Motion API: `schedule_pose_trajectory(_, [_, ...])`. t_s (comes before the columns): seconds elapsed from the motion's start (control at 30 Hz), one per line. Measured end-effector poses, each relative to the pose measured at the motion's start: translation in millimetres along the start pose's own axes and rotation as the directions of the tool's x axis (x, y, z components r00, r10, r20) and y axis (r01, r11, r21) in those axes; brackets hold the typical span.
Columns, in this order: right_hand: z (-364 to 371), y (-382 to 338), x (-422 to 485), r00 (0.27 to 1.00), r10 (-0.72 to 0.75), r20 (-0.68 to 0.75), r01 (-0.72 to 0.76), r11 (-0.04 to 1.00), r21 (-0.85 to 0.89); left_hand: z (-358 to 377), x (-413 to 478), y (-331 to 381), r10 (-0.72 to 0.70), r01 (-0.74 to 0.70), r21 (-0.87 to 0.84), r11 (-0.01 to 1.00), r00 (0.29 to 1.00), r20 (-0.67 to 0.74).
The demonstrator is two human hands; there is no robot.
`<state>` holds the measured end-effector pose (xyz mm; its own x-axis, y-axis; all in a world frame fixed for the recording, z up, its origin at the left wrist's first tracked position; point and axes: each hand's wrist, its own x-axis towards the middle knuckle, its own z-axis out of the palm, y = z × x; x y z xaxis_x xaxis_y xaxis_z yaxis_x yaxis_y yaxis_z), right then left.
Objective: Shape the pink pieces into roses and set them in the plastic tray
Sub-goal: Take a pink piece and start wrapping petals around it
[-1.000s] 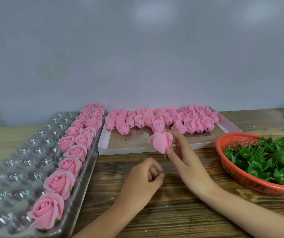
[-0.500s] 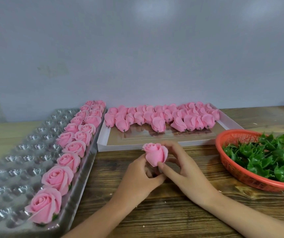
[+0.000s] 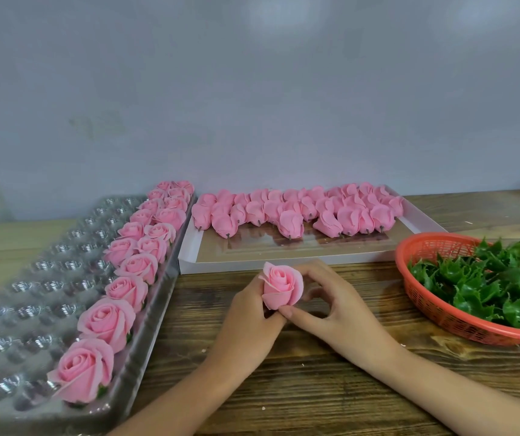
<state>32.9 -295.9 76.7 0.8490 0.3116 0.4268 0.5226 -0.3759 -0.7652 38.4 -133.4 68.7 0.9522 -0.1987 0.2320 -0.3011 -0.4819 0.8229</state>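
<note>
My hands meet just above the brown wooden surface [image 3: 283, 388]. I see the left hand [image 3: 249, 313] curled round the base of the half-opened pink rose [image 3: 282, 286], and the right hand [image 3: 334, 305] pinching it with thumb and bent fingers. To the left, finished pink roses [image 3: 120, 291] fill the right columns of the clear plastic cavity tray [image 3: 32, 278]. Farther back, closed pink pieces [image 3: 299, 212] lie in the flat white box [image 3: 252, 264].

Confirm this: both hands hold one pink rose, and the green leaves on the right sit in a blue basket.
Wrong colour: the head view shows the green leaves in a red basket. The left hand and right hand do hold the pink rose.
</note>
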Motion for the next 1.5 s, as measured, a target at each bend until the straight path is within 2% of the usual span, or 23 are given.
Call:
schedule_pose_trajectory(0.4, [1, -2, -3, 0.998, 0.002, -0.058, 0.003, 0.996, 0.092, 4, -2, -1, 0.082, -0.082, 0.178, 0.981, 0.997, 0.004])
schedule_pose_trajectory(0.63, [0, -2, -2, 1.000, 0.000, -0.015, 0.002, 0.996, 0.093, 2, -1, -1, 0.040, -0.040, 0.021, 0.999, 0.999, -0.020])
schedule_pose_trajectory(0.73, [0, -5, -2, 0.998, -0.049, 0.039, 0.047, 0.998, 0.041, 1, 2, -1, 0.019, -0.018, 0.013, 1.000, 1.000, -0.013])
schedule_pose_trajectory(0.93, [0, -6, -2, 0.996, -0.079, 0.050, 0.078, 0.997, 0.029, 1, 3, -1, 0.036, -0.036, 0.155, 0.987, 0.999, 0.000])
schedule_pose_trajectory(1.03, [1, -6, -2, 0.997, -0.067, 0.042, 0.065, 0.996, 0.059, 1, 2, 0, 0.054, -0.061, 0.310, 0.949, 0.998, 0.031])
schedule_pose_trajectory(1.27, [4, -9, -4, 0.997, -0.080, 0.009, 0.080, 0.997, -0.017, 4, -4, 6, 0.097, -0.134, 0.486, 0.863, 0.990, 0.101])
schedule_pose_trajectory(1.4, [4, -7, -2, 0.998, -0.056, -0.014, 0.055, 0.997, -0.045, 7, -8, 8, 0.179, -0.201, 0.531, 0.823, 0.979, 0.093])
schedule_pose_trajectory(1.5, [4, -3, -1, 0.999, 0.008, -0.032, -0.008, 1.000, -0.004, 6, -9, 8, 0.200, -0.220, 0.535, 0.816, 0.975, 0.096])
